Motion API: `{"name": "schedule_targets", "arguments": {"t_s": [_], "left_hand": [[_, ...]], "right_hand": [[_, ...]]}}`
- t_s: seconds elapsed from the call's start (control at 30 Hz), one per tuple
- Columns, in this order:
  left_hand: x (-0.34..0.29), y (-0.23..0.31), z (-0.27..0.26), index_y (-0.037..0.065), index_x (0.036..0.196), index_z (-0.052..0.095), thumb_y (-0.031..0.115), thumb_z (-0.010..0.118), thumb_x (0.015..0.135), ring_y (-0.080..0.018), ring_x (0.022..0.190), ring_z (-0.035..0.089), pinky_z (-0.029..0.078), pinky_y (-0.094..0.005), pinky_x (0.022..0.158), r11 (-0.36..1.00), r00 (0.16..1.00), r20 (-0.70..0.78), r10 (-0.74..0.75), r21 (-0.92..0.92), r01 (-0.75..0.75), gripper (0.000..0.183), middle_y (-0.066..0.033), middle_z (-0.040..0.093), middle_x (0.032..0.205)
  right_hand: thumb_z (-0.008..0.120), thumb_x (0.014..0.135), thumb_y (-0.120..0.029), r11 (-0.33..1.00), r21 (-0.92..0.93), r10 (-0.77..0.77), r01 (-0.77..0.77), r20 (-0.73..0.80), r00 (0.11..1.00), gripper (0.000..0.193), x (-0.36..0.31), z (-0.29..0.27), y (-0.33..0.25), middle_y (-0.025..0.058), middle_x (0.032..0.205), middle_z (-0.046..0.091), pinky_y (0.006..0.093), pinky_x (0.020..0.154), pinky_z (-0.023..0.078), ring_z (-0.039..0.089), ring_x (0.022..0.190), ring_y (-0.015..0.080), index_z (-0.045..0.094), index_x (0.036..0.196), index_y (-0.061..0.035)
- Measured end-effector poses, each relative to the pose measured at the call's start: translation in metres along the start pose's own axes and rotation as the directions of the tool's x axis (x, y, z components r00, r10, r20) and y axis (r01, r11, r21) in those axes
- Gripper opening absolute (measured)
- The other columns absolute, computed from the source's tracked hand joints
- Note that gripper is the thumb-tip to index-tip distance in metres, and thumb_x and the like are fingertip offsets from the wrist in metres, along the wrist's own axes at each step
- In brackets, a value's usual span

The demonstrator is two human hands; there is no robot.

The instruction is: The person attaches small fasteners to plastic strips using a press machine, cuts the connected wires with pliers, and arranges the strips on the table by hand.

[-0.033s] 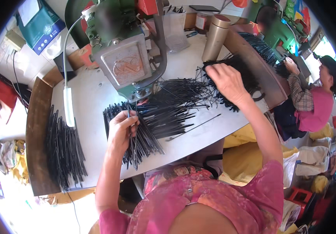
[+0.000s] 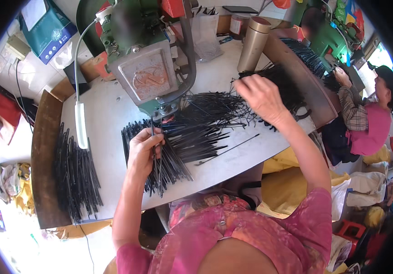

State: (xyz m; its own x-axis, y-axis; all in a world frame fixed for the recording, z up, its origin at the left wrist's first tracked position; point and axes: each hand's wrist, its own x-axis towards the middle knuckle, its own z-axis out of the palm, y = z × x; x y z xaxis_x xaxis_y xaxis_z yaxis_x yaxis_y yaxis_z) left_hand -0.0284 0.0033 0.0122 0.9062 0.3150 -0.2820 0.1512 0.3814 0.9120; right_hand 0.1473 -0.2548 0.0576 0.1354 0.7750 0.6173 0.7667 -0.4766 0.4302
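Observation:
My left hand (image 2: pixel 144 148) pinches a thin black rod (image 2: pixel 152 127) between thumb and fingers. The rod's upper end is just under the head of a green machine (image 2: pixel 144 75). Beneath that hand lies a bundle of black rods (image 2: pixel 173 164), and more rods (image 2: pixel 203 141) spread out to its right. My right hand (image 2: pixel 262 98) is over the left edge of a dark heap of rods (image 2: pixel 287 86), its fingers curled together. Whatever its fingertips hold, if anything, is too small to make out. One single rod (image 2: pixel 228 150) lies apart near the table's front.
Another bundle of rods (image 2: pixel 75 173) rests by the wooden rim (image 2: pixel 43 160) at left. A white lamp tube (image 2: pixel 81 125) hangs beside the machine. Behind the heap stands a gold flask (image 2: pixel 254 44). A co-worker (image 2: pixel 365 118) sits at another green machine (image 2: pixel 331 43) at right.
My right hand has shifted slightly left, toward the middle of the table. My left hand stays at the machine with the rod.

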Motion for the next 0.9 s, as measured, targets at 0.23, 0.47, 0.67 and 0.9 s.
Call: {"name": "schedule_targets", "arguments": {"t_s": [0.23, 0.47, 0.67, 0.9], "left_hand": [[0.015, 0.004, 0.014, 0.003, 0.089, 0.055, -0.001, 0.059, 0.072, -0.0055, 0.043, 0.043, 0.033, -0.0173, 0.037, 1.000, 0.998, -0.054, 0.007, -0.016, -0.008, 0.018, -0.0047, 0.054, 0.064], [0.020, 0.006, 0.011, 0.008, 0.094, 0.056, 0.000, 0.059, 0.073, -0.0040, 0.042, 0.042, 0.031, -0.0160, 0.036, 0.998, 0.994, -0.110, 0.025, 0.052, -0.020, 0.023, -0.0025, 0.055, 0.063], [0.026, 0.005, 0.009, 0.007, 0.096, 0.055, 0.000, 0.057, 0.072, -0.0041, 0.042, 0.041, 0.031, -0.0161, 0.036, 1.000, 0.993, -0.122, -0.006, 0.027, 0.009, 0.025, -0.0031, 0.054, 0.063], [0.029, 0.004, 0.008, 0.006, 0.097, 0.055, -0.001, 0.057, 0.072, -0.0045, 0.042, 0.040, 0.030, -0.0166, 0.037, 1.000, 0.995, -0.100, -0.021, -0.015, 0.019, 0.026, -0.0035, 0.053, 0.063]], "right_hand": [[0.057, 0.077, -0.012, 0.588, 0.738, 0.203, -0.331, 0.261, 0.944, 0.012, 0.029, 0.042, -0.085, 0.0068, 0.068, 0.057, 0.0270, 0.046, 0.042, 0.055, 0.054, 0.0179, 0.055, 0.088, -0.0072], [0.059, 0.078, -0.009, -0.573, 0.537, 0.065, -0.620, 0.783, 0.618, 0.016, 0.053, 0.075, -0.110, 0.0018, 0.063, 0.051, 0.0182, 0.038, 0.029, 0.040, 0.046, 0.0038, 0.054, 0.084, 0.0050], [0.059, 0.078, -0.015, -0.573, 0.567, 0.111, -0.591, 0.769, 0.630, 0.018, 0.059, 0.078, -0.117, -0.0002, 0.057, 0.048, 0.0178, 0.036, 0.025, 0.037, 0.043, 0.0028, 0.057, 0.076, 0.0025], [0.057, 0.080, -0.016, -0.533, 0.623, 0.169, -0.573, 0.741, 0.650, 0.018, 0.065, 0.073, -0.118, -0.0028, 0.057, 0.045, 0.0183, 0.038, 0.024, 0.034, 0.044, 0.0025, 0.058, 0.073, 0.0003]]}}
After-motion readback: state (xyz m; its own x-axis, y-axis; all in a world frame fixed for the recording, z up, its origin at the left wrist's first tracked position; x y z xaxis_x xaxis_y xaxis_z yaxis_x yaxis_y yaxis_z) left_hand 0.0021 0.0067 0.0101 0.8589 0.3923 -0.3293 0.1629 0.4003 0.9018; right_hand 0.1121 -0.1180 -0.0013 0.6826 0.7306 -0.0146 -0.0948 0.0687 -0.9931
